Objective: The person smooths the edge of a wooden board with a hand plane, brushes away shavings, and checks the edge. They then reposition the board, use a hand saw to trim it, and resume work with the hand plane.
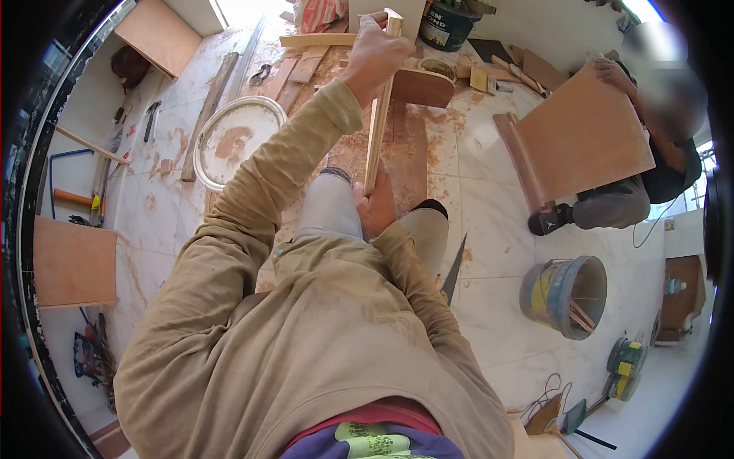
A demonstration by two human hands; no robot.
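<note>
A long, narrow wooden strip (pixel 378 126) stands out in front of my body, its near end down between my knees. My left hand (pixel 375 57) is wrapped round it close to the far end, arm stretched forward. Lower down, my right hand (pixel 376 205) grips the near end by my lap. A brown wooden board with a rounded corner (pixel 422 88) juts out to the right, just behind the strip in this view. Beneath lies a sawdust-covered plank (pixel 409 157). Beside my right thigh a handsaw (pixel 454 271) rests on the tiles.
At right a crouching person (pixel 612 203) holds a large wooden panel (pixel 577 138). A clear bucket (pixel 535 294) with sticks inside stands nearer. On the left are a round white lid (pixel 202 157), a hammer (pixel 151 120) and a wooden panel (pixel 75 262). A dark bucket (pixel 446 29) is at the back.
</note>
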